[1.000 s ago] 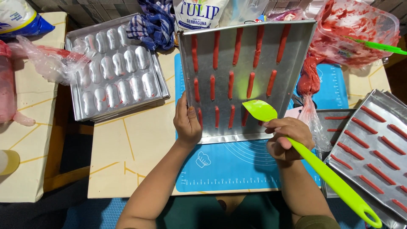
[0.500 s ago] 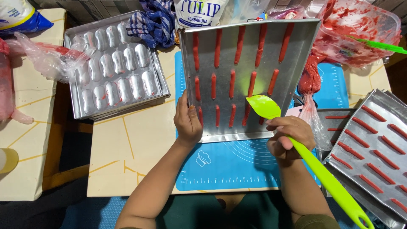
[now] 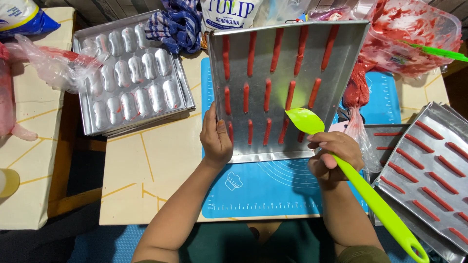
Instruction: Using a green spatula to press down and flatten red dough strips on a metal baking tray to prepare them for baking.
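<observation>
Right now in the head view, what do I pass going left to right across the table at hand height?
Oval-cavity mould tray → left hand gripping the tilted tray of red strips → green spatula in the right hand → flat tray of red strips.

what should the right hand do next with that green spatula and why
Probably ease the spatula blade under the nearest red strip. The left hand holds the metal tray tilted up on the blue mat, and the right hand has the blade lying against the bottom row, so it looks placed to lift or scrape that strip.
</observation>
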